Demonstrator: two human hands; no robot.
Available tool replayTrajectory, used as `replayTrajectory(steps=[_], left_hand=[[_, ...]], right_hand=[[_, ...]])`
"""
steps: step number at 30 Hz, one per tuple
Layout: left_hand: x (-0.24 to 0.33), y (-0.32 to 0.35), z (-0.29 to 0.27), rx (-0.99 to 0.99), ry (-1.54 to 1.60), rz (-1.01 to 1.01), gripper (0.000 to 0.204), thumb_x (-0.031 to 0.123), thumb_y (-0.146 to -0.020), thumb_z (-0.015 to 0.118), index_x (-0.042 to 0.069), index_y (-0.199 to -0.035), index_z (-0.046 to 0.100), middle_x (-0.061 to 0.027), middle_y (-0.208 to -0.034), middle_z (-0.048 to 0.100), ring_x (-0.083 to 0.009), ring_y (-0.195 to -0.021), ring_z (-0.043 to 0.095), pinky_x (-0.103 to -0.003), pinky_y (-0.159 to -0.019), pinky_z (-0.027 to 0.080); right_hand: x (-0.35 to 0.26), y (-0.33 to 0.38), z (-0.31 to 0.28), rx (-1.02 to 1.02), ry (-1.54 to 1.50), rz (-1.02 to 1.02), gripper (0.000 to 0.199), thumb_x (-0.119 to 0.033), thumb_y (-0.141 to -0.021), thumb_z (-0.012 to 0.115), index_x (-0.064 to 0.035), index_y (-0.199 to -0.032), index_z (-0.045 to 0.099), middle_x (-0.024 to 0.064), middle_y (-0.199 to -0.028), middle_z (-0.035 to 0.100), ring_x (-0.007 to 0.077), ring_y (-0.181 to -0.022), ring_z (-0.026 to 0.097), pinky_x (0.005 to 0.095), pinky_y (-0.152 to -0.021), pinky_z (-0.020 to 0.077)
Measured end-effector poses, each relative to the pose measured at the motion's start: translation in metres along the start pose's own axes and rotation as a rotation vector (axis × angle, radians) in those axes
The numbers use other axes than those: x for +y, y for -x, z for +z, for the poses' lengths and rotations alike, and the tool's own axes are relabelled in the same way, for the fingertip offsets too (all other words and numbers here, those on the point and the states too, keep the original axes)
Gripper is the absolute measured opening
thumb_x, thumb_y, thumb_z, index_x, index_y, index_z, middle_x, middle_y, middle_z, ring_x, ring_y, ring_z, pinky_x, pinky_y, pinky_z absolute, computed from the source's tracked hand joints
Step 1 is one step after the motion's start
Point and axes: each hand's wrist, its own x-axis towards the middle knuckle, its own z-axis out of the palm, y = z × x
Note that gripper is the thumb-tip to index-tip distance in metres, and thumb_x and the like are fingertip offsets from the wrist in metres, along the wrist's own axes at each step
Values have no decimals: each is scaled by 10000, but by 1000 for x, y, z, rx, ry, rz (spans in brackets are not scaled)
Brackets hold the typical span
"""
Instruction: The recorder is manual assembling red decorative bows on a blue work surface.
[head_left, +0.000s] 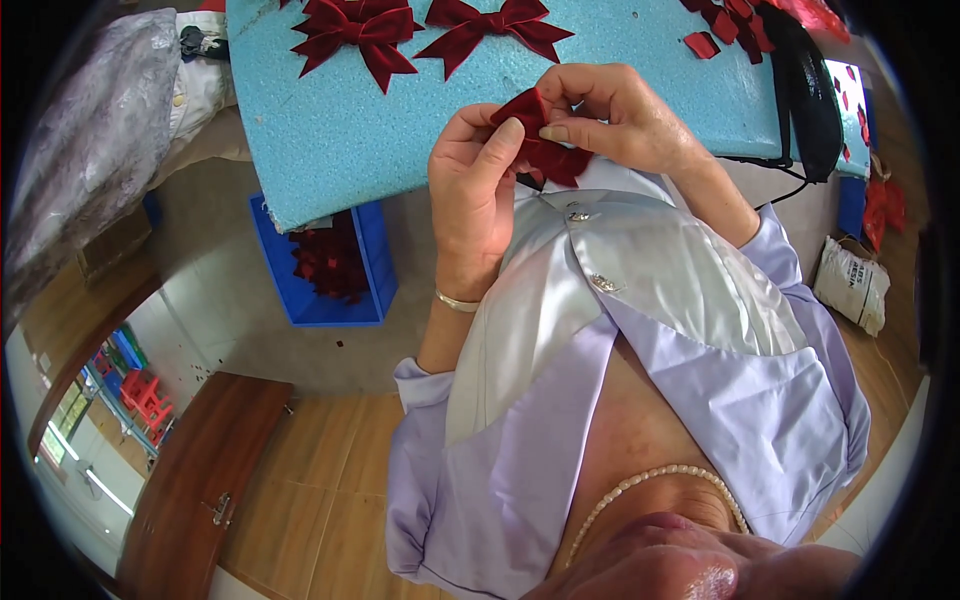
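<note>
Brown door (185, 460), white sack (850, 285), wooden floor (320, 490)

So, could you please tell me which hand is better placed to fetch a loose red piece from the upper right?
Probably the right hand: it is nearer the loose red pieces; the left hand is farther across. Both hands are holding a red bow.

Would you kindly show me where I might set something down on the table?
Bare table: left of the left hand, below the bows; and between the right hand and the red pieces. Crowded: the top of the picture, with bows and pieces, and where both hands hold red fabric.
</note>
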Motion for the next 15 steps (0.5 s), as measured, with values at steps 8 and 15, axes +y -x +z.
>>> replayTrajectory(steps=[8, 15], left_hand=[[-2, -4, 6, 68, 61, 69, 106, 46, -950, 632, 25, -1029, 564, -76, -954, 684, -145, -790, 647, -283, -724, 535], [-8, -12, -10, 99, -243, 195, 107, 28, -926, 669, 20, -947, 564, -26, -846, 647, -105, -718, 613, -256, -650, 514]], right_hand=[[10, 2, -6, -8, -1, -34, 304, -124, -807, 782, 12, -1028, 624, 6, -910, 619, 72, -769, 555, 222, -688, 450], [5, -3, -12, 1, 24, 264, 206, -54, -764, 783, -7, -897, 632, -5, -785, 621, 49, -690, 532, 220, -578, 413]])
